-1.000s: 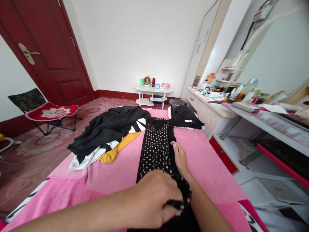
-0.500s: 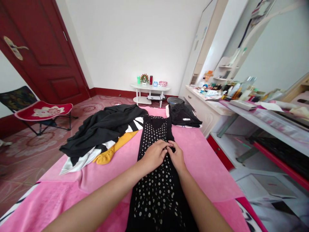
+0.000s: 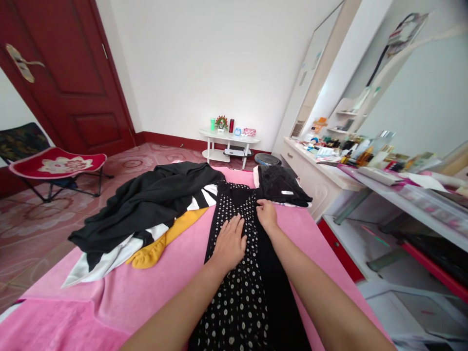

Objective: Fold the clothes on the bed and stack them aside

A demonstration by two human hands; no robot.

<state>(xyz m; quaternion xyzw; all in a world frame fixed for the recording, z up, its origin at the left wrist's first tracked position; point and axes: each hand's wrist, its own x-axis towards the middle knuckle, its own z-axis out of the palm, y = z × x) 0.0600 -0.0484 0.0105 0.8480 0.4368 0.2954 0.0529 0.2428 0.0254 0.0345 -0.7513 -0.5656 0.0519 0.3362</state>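
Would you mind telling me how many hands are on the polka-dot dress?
2. The left hand lies flat on the dress at its middle; the right hand rests at its right edge, farther up.

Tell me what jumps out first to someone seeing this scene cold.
A long black polka-dot dress runs down the middle of the pink blanket, with the left hand flat on it and the right hand at its right edge. To the left lies a heap of black clothes over white-striped and mustard pieces. A dark red door fills the far left.
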